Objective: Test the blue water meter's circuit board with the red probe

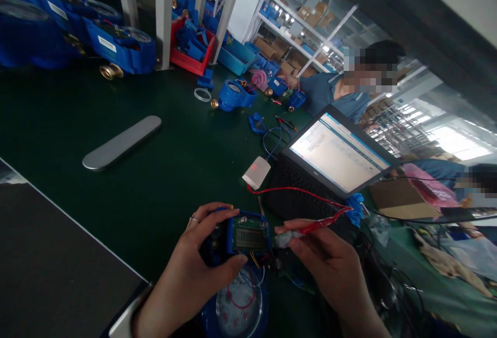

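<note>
My left hand (205, 252) grips a blue-cased circuit module with a small display (249, 236), thumb on the near edge and fingers over the far side. Between the fingertips of my right hand (326, 260) is a whitish connector (286, 238) on a red cable (298, 189), close to the module's right side; whether they touch I cannot tell. The cable runs to a small white box (257, 172) with red lights. Below the module sits a blue water meter (238, 307) with a round clear face and thin loose wires.
An open laptop (337, 154) stands to the right of the white box. A flat grey bar (122, 143) lies on the green table (186, 172). Blue meters (120, 45) and a red bin (192, 45) line the back. Across the table sits a co-worker (330, 92); another person is far right.
</note>
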### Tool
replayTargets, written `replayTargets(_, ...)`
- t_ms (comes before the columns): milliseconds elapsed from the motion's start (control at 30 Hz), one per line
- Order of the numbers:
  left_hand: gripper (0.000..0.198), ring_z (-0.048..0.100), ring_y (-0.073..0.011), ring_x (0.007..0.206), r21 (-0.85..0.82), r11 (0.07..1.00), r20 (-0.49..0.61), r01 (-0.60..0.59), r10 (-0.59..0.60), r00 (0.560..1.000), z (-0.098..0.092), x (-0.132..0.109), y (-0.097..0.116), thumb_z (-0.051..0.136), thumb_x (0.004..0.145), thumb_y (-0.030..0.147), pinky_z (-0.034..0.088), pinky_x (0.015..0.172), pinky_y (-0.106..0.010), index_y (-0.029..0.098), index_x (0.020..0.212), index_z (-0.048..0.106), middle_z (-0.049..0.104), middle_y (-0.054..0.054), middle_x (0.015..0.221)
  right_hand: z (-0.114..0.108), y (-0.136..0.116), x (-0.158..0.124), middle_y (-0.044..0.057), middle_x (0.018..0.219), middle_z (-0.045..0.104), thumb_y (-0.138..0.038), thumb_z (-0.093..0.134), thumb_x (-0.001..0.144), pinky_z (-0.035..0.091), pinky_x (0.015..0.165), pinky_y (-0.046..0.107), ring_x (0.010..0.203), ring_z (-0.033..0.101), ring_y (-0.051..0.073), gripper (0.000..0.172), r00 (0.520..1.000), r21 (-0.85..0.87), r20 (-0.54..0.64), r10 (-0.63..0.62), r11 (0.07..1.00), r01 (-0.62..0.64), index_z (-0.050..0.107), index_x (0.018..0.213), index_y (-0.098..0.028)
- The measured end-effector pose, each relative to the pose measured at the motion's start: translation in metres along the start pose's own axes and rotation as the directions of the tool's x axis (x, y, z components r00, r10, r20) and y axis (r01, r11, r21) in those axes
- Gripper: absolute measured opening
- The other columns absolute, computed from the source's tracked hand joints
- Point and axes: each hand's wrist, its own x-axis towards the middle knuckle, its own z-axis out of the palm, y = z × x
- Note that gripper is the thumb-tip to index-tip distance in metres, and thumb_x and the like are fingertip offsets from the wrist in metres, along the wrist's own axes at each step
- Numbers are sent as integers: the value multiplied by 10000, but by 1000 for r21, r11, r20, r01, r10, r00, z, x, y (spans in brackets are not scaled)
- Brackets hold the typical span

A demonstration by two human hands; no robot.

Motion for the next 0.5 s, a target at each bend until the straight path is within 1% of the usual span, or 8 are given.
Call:
replayTargets(67, 434, 472, -261, 1226, -7, 1000, -4, 12, -12, 1000, 0, -1, 1, 679, 727, 302, 388, 1064, -543, 409, 1135, 579, 473, 5, 1302, 0, 3, -2, -24, 856, 757, -210, 657, 844, 553, 600, 128, 690, 699, 103, 168, 999, 30, 13, 35, 999, -36, 711, 972, -306)
replayTargets(167, 432, 477, -255, 1225, -17, 999, -8, 41, -41, 999, -1, -1, 2, 684, 720, 300, 400, 1062, -524, 403, 1128, 585, 476, 5, 1303, 1, 5, -3, -39, 802, 747, -215, 663, 839, 532, 584, 111, 660, 681, 89, 159, 999, 3, 13, 48, 999, -48, 721, 946, -316)
replayTargets(333, 442, 490, -260, 1219, -5, 999, 10, 37, -37, 999, -1, -1, 0, 683, 720, 318, 436, 1033, -521, 419, 1135, 572, 457, 6, 1314, 2, 3, -1, -43, 838, 743, -222, 665, 833, 517, 563, 102, 647, 663, 79, 145, 998, -13, 17, 62, 998, -62, 726, 918, -323)
replayTargets(500, 439, 508, -247, 1205, 11, 999, -9, 31, -31, 999, 0, 0, 1, 682, 724, 322, 454, 1025, -508, 449, 1128, 566, 469, 24, 1299, 2, 1, -1, -37, 804, 732, -219, 669, 831, 526, 583, 103, 641, 664, 80, 135, 996, -3, 29, 89, 996, -89, 729, 911, -309)
